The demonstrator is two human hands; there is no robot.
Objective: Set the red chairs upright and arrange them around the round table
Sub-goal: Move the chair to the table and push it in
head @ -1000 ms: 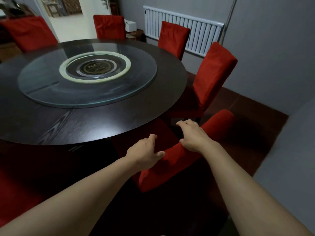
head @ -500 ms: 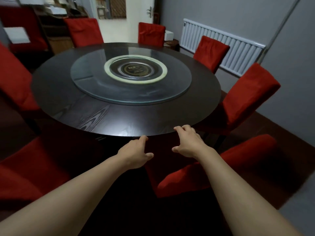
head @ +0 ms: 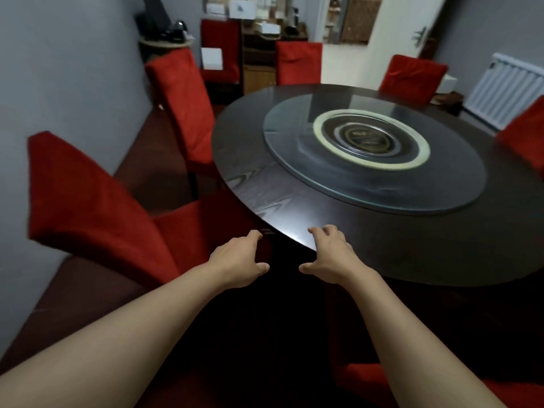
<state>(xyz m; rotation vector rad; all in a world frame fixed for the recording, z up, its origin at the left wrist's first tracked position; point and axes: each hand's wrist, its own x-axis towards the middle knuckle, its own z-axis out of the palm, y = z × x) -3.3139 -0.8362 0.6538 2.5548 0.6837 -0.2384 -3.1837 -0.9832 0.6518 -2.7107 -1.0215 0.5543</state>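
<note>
Both hands are empty, with fingers loosely spread and slightly curled, gripping nothing. The left hand [head: 240, 262] hangs just off the near edge of the round table [head: 294, 201], and the right hand [head: 331, 257] hovers over that same edge; whether its fingertips touch the wood cannot be told.

The nearest red chair [head: 97, 207] stands at the table's near-left edge, left of the left hand and close to it. It looks upright, its tall back running up and leaning away from the table toward the grey wall. The left hand is clearly the nearer of the 2; the right would have to cross over.

A patch of red fabric [head: 362, 378] shows low down under the right forearm, at the bottom edge of the view. It is probably another chair lying low, but its long axis cannot be made out.

4 more red chairs ring the left and far edges, and a fifth shows at the right edge.
</note>
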